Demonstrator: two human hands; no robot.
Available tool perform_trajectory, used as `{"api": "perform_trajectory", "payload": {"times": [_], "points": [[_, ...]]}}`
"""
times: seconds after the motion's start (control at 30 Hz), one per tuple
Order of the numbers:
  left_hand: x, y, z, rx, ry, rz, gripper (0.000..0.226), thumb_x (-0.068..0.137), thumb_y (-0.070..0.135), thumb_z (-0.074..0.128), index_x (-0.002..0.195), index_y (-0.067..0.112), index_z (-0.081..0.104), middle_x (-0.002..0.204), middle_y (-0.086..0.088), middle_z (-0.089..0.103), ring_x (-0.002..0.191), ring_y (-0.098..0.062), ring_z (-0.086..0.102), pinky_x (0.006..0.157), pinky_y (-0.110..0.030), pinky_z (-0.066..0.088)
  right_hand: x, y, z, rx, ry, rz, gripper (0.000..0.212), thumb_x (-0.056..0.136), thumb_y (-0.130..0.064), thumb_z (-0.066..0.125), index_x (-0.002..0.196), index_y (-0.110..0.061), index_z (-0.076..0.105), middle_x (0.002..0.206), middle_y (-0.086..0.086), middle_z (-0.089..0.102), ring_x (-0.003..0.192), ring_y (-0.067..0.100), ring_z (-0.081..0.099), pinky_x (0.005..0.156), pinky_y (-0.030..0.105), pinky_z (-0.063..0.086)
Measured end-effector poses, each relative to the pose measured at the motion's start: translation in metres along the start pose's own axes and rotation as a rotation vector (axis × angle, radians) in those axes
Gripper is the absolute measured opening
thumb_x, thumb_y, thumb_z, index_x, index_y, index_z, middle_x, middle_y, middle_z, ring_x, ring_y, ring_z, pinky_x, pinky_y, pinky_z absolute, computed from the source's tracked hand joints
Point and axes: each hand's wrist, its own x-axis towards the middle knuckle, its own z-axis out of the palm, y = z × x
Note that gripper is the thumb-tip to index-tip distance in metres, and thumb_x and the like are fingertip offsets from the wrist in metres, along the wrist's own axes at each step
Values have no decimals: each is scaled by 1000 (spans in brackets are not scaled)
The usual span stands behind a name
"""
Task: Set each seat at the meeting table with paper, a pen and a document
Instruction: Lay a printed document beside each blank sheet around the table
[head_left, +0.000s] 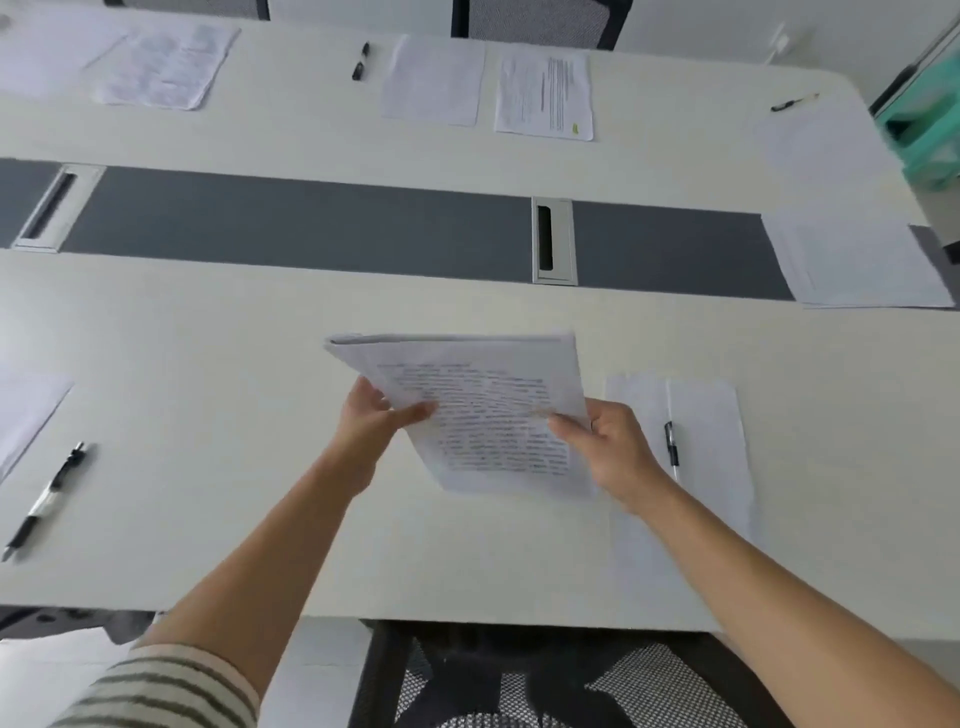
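I hold a printed document (483, 410), a thin stack of text pages, above the near half of the white meeting table (208, 364). My left hand (371, 415) grips its left edge and my right hand (608, 441) grips its right edge. Just right of it a blank paper sheet (711, 415) lies flat with a black pen (671, 447) on it. At the near left lies another pen (47, 499) beside a sheet's corner (26, 410).
Across the table lie a pen (360, 61), a blank sheet (434, 80) and a printed document (545, 96); more papers (166, 65) sit far left. The right end holds sheets (857, 260) and a pen (792, 102). A grey centre strip has cable ports (553, 240). A mesh chair (545, 680) stands below me.
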Motion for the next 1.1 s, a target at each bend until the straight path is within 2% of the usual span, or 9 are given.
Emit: {"api": "perform_trajectory", "payload": {"times": [0.2, 0.4, 0.6, 0.67, 0.73, 0.87, 0.93, 1.03, 1.1], "points": [[-24, 49, 26, 123, -205, 151, 40, 70, 0, 78, 107, 9, 69, 110, -7, 73, 102, -19, 69, 89, -30, 55, -16, -12, -22, 128, -5, -63, 30, 87, -1, 68, 96, -28, 74, 104, -9, 77, 104, 10, 70, 89, 23, 55], [-29, 7, 42, 312, -125, 98, 33, 82, 1, 70, 96, 32, 68, 106, -1, 73, 101, -18, 68, 96, -43, 52, -6, 27, -12, 45, 24, 22, 38, 80, 1, 76, 101, -30, 67, 109, 1, 72, 106, 18, 67, 94, 38, 53], [-25, 7, 41, 360, 19, 67, 13, 88, 8, 64, 98, 15, 69, 97, 0, 72, 88, -17, 70, 83, -41, 58, 3, 36, -6, 70, 55, 126, 21, 85, -8, 73, 102, -21, 71, 99, -8, 73, 95, 11, 70, 80, 19, 54], [-22, -6, 35, 462, 84, -27, 24, 89, 12, 62, 113, 9, 62, 98, 1, 69, 85, -15, 67, 76, -37, 58, 13, 49, 0, -33, 32, 219, 22, 85, -10, 73, 107, -13, 72, 101, -3, 73, 96, 16, 70, 84, 25, 54], [-25, -29, 26, 689, 160, -137, 48, 87, 20, 65, 132, 13, 48, 114, -5, 63, 99, -21, 63, 81, -35, 52, 24, 68, 9, -182, 3, 337, 27, 84, -11, 75, 110, -7, 71, 108, 5, 73, 100, 22, 69, 91, 34, 55], [-48, -79, 22, 1154, -20, -122, 62, 84, 28, 68, 139, 21, 41, 139, -5, 42, 126, -23, 45, 99, -35, 43, 36, 95, 24, -321, 13, 479, 30, 82, -17, 75, 108, -4, 67, 112, 10, 71, 99, 27, 68, 92, 41, 56], [-58, -99, 27, 1317, -144, -51, 65, 82, 35, 68, 139, 26, 39, 146, -2, 31, 130, -22, 36, 103, -35, 41, 37, 96, 26, -368, 28, 495, 35, 82, -23, 76, 107, -4, 61, 106, 6, 66, 96, 25, 63, 84, 35, 54], [-61, -118, 34, 1525, -239, 10, 77, 77, 45, 69, 142, 30, 30, 155, -5, 12, 141, -28, 19, 112, -41, 32, 33, 86, 14, -521, 51, 468, 41, 75, -43, 79, 73, -14, 49, 75, 0, 54, 73, 23, 55, 60, 28, 40], [-60, -124, 36, 1618, -252, 23, 85, 76, 51, 68, 145, 30, 23, 159, -10, 1, 146, -33, 7, 115, -44, 24, 21, 81, -6, -702, 146, 377, 43, 74, -49, 74, 68, -12, 54, 69, 5, 60, 70, 28, 60, 60, 31, 43]]}}
